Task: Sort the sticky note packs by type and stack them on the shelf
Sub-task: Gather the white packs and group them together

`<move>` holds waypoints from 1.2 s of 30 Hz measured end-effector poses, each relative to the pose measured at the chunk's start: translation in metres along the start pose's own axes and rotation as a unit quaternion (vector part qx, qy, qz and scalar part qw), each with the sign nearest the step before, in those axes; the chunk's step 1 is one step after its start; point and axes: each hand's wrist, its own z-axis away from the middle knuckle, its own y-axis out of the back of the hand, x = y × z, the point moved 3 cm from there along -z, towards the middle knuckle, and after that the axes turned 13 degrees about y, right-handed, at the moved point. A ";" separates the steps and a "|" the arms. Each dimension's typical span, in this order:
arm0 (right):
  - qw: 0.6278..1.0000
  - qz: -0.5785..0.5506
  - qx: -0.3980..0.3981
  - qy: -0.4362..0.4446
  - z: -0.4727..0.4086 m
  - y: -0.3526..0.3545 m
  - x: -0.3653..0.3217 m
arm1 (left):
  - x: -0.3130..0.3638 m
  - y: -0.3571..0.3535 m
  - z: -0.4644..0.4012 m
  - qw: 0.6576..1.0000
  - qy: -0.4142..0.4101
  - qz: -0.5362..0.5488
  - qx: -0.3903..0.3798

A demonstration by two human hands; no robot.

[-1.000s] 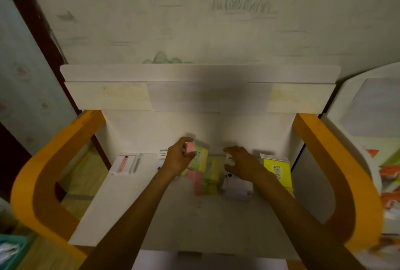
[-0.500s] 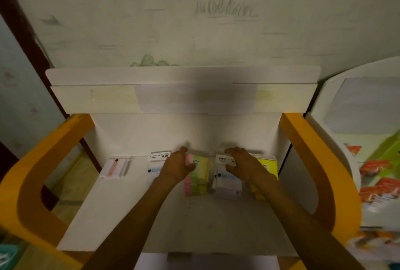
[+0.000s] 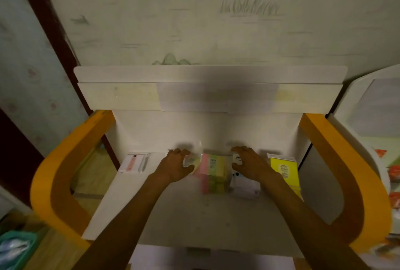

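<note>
Four groups of packs line the far edge of the white shelf (image 3: 194, 222): a multicoloured stack (image 3: 213, 174), a white stack (image 3: 244, 185), a yellow stack (image 3: 284, 170) and, far left, one flat pink-striped pack (image 3: 134, 162), long axis running near to far. The left hand (image 3: 175, 167) curls around a blurred pack at the multicoloured stack's left side. The right hand (image 3: 249, 162) rests on the white stack, fingers spread.

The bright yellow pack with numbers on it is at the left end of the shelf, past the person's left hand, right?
Not quite. The head view shows the yellow pack at the right end of the shelf, past the right hand. What lies at the left end, past the left hand, is a white pack with a pink strip.
</note>
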 end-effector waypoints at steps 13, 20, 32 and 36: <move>0.999 -0.004 0.023 0.032 -0.051 -0.033 -0.083 | -0.110 0.021 -0.003 0.998 0.061 0.027 0.007; 0.997 0.004 0.046 0.058 -0.071 -0.056 -0.114 | -0.166 0.019 -0.022 0.995 0.098 0.013 0.013; 0.997 0.014 0.044 0.056 -0.090 -0.065 -0.128 | -0.208 0.008 -0.063 0.991 0.132 -0.008 0.032; 0.997 0.022 0.043 0.053 -0.090 -0.066 -0.126 | -0.210 0.007 -0.069 0.992 0.123 -0.004 0.001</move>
